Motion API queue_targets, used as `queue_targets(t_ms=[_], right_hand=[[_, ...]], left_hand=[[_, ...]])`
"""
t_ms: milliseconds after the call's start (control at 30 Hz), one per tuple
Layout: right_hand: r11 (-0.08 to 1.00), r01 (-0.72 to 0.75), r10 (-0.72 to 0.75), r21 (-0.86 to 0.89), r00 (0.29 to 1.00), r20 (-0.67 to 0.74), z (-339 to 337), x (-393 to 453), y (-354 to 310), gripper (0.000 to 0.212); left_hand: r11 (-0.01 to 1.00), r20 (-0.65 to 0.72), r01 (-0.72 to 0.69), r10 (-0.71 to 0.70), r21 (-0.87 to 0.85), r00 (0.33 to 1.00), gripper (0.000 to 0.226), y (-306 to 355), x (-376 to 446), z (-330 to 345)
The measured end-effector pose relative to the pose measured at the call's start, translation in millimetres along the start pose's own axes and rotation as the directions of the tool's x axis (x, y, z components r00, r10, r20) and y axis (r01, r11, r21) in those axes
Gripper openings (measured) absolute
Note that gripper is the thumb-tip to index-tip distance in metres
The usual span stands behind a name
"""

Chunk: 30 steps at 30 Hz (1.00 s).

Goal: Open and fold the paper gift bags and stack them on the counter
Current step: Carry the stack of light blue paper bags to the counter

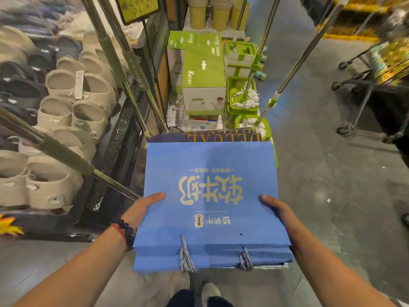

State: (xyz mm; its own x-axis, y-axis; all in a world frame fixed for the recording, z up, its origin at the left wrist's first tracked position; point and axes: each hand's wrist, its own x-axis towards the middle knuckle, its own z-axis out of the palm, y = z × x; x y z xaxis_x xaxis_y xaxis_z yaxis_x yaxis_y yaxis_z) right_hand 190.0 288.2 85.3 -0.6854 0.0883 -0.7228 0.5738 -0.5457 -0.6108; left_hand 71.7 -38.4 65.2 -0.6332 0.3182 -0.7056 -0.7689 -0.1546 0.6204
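Flat bags [210, 196] held level at waist height over the aisle floor, no counter in view. Handles toward the body, bottoms toward the mop buckets [245, 103]; long axis side to side. Left hand [141, 209] and right hand [276, 209] clamp the side edges, thumbs on top. Risk: loose stack fans out and lower bags slip if the grip tilts.

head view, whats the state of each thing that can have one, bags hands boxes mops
stack of flat blue paper gift bags: folded flat, held level, rope handles at near edge
dark navy paper bag with gold lettering: flat, under the blue ones, far edge showing
left hand: grips stack's left edge, thumb on top
right hand: grips stack's right edge
green and white cardboard box: closed, upright
green mop buckets: mop heads resting inside
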Motion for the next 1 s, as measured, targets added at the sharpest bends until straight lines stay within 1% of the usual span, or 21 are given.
queue_targets(t_ms=[100,167,200,233,300,333,400,500,533,567,667,700,767,800,867,900,933,967,1000], right_hand=[[0.996,0.031,-0.025,-0.081,0.997,0.070,8.8,-15.4,-8.0,0.043],[0.989,0.056,-0.041,-0.135,0.993,0.111,14.2,-25.4,-12.7,0.038],[0.984,0.076,-0.053,-0.164,0.989,0.138,15.4,-28.0,-13.8,0.041],[0.979,0.075,-0.042,-0.191,0.984,0.171,17.4,-29.7,-14.1,0.051],[0.958,0.049,0.018,-0.282,0.973,0.231,24.6,-35.8,-9.9,0.078],[0.947,0.054,0.033,-0.318,0.964,0.263,29.8,-37.1,-8.0,0.083],[0.918,0.079,0.049,-0.389,0.950,0.309,46.1,-42.9,-2.7,0.081],[0.884,0.074,0.120,-0.462,0.919,0.375,81.5,-55.8,12.4,0.092],[0.875,0.068,0.152,-0.479,0.901,0.406,93.5,-59.5,20.2,0.094],[0.861,0.066,0.185,-0.505,0.883,0.431,107.8,-66.4,28.8,0.092],[0.816,0.095,0.229,-0.570,0.853,0.470,154.5,-82.6,57.4,0.068],[0.797,0.117,0.235,-0.593,0.844,0.481,171.6,-89.2,68.0,0.064],[0.775,0.137,0.258,-0.617,0.822,0.507,208.0,-101.6,91.1,0.057],[0.766,0.152,0.268,-0.625,0.808,0.525,226.8,-108.9,104.3,0.052],[0.747,0.165,0.305,-0.644,0.776,0.552,260.9,-125.5,134.4,0.037],[0.737,0.152,0.333,-0.658,0.766,0.550,277.6,-135.4,150.6,0.031],[0.725,0.139,0.359,-0.674,0.758,0.544,295.1,-142.1,167.9,0.031],[0.711,0.136,0.385,-0.689,0.745,0.545,313.7,-150.7,184.9,0.037],[0.690,0.148,0.403,-0.709,0.735,0.545,333.3,-159.2,203.4,0.048]], left_hand=[[0.998,-0.036,-0.026,0.024,-0.053,0.999,0.029,-9.1,-34.6,-5.0],[0.996,-0.076,-0.067,0.063,-0.060,0.995,0.027,-19.1,-62.2,-6.9],[0.993,-0.099,-0.091,0.084,-0.074,0.992,0.023,-25.7,-77.5,-8.0],[0.989,-0.123,-0.111,0.099,-0.097,0.988,0.022,-33.2,-92.6,-9.7],[0.980,-0.161,-0.121,0.096,-0.158,0.982,0.030,-52.5,-124.3,-14.8],[0.973,-0.181,-0.126,0.091,-0.193,0.979,0.034,-61.6,-140.3,-18.8],[0.956,-0.213,-0.161,0.109,-0.245,0.971,0.041,-78.2,-174.1,-25.2],[0.922,-0.284,-0.257,0.174,-0.289,0.943,0.065,-101.5,-225.3,-40.6],[0.906,-0.319,-0.291,0.190,-0.308,0.928,0.068,-109.8,-242.3,-47.2],[0.889,-0.358,-0.323,0.200,-0.326,0.912,0.063,-118.7,-259.1,-56.0],[0.832,-0.468,-0.396,0.193,-0.388,0.862,0.025,-142.4,-306.4,-82.1],[0.819,-0.508,-0.421,0.191,-0.389,0.840,0.020,-150.8,-320.1,-92.8],[0.783,-0.591,-0.484,0.189,-0.390,0.784,0.032,-167.1,-347.4,-118.9],[0.766,-0.626,-0.511,0.186,-0.390,0.757,0.032,-175.0,-362.2,-131.5],[0.747,-0.689,-0.545,0.163,-0.382,0.706,0.019,-193.8,-392.5,-158.2],[0.731,-0.715,-0.563,0.149,-0.386,0.683,0.027,-205.5,-407.3,-175.8],[0.717,-0.733,-0.578,0.138,-0.390,0.666,0.038,-215.2,-421.8,-192.6],[0.713,-0.753,-0.581,0.113,-0.392,0.648,0.043,-223.2,-437.1,-209.6],[0.708,-0.774,-0.588,0.094,-0.390,0.627,0.043,-231.6,-451.5,-227.4]])
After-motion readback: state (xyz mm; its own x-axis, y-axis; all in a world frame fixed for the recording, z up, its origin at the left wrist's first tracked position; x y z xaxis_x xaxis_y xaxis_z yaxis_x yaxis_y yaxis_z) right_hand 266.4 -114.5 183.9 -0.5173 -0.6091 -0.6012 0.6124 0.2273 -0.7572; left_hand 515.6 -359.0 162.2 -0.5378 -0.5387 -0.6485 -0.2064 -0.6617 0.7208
